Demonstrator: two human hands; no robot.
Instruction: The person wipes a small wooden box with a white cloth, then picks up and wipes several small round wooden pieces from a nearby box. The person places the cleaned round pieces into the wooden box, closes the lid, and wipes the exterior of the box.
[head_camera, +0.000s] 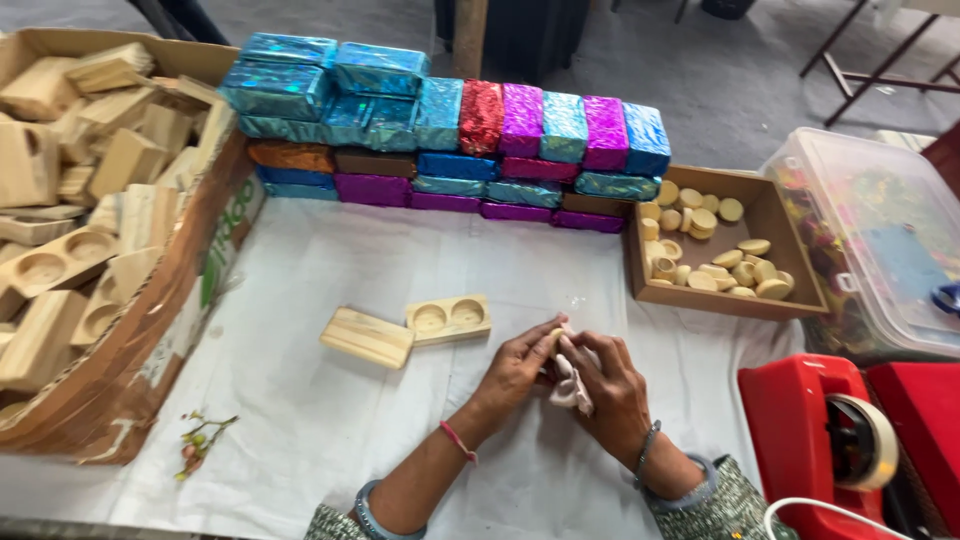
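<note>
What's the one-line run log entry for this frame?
left hand: pinching pale cloth | right hand: gripping same cloth | nearby: two-hollow wooden block, plain wooden block | surface: white sheet

A white cloth covers the tabletop (330, 400). Beyond it lies a grey floor (700, 70) in even light, with dark metal furniture legs (850, 60), perhaps a folding table's.

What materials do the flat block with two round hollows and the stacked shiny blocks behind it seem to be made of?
The pale flat block with two round hollows looks like unfinished light wood: grain lines show and the surface is matte. The stacked shiny blocks seem wrapped in crinkled metallic foil, blue, purple and red; their contents are hidden.
</note>
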